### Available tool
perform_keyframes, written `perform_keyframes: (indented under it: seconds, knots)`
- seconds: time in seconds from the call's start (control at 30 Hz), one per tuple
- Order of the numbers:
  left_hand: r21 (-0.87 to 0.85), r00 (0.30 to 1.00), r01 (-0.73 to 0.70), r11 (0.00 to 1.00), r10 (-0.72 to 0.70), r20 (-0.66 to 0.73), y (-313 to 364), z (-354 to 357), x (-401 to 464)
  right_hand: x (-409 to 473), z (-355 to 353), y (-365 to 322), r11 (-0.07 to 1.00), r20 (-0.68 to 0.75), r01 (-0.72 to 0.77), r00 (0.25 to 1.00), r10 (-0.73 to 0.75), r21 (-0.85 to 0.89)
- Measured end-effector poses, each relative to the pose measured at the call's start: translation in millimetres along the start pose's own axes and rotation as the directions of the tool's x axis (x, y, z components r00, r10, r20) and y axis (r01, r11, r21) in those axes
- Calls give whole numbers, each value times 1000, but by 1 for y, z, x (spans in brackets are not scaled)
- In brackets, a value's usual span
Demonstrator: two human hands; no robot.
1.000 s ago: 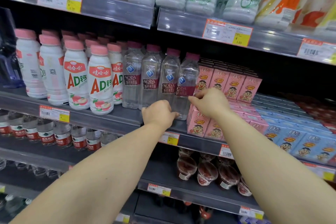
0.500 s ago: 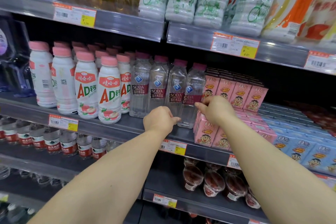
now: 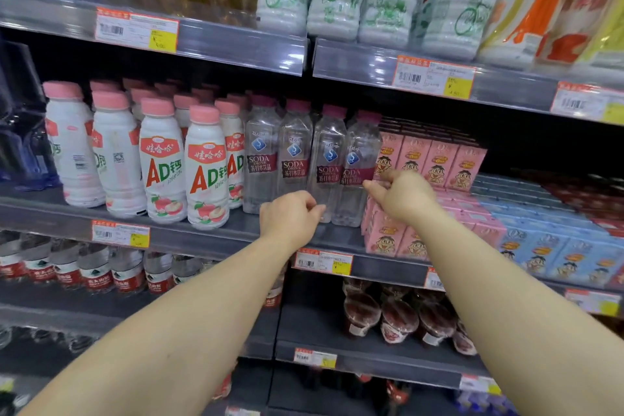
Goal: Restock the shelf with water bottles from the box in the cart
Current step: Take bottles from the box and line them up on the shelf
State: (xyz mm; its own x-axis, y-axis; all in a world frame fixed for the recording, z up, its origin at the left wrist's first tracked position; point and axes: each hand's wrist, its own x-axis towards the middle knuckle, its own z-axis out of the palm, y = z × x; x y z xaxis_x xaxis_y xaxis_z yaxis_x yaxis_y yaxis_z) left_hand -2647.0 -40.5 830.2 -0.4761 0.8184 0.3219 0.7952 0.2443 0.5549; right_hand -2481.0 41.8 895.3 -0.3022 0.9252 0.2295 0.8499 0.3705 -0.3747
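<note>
Grey metal store shelving stacked in tiers fills everything past my hands, price tags clipped along the edges, dark gaps behind.

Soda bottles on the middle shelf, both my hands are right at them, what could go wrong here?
1. The two rightmost soda bottles stand at the shelf's front edge; a nudge from the left hand might tip one off.
2. The right hand works tight against the pink drink cartons, so pulling back could drag the stack out of line.
</note>
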Motion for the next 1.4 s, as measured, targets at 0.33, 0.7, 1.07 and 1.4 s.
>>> perform_keyframes:
  seconds: [0.33, 0.7, 1.07, 1.4]
  knots:
    - [178, 989, -147, 973, 144, 26, 2, -18, -37, -77, 9, 3, 986, -90, 32, 995, -48, -166]
    - [321, 917, -277, 906, 149, 370, 111, 5, -188, -229, -37, 123, 978, -11, -66, 998, 66, -199]
    - [90, 620, -674, 733, 496, 607, 358, 130, -349, -401, -152, 365, 855, -141, -461, 887, 439, -237]
    - [-139, 333, -837, 530, 693, 639, 538, 295, -407, -444, -199, 568, 630, -220, -748, 664, 714, -210]
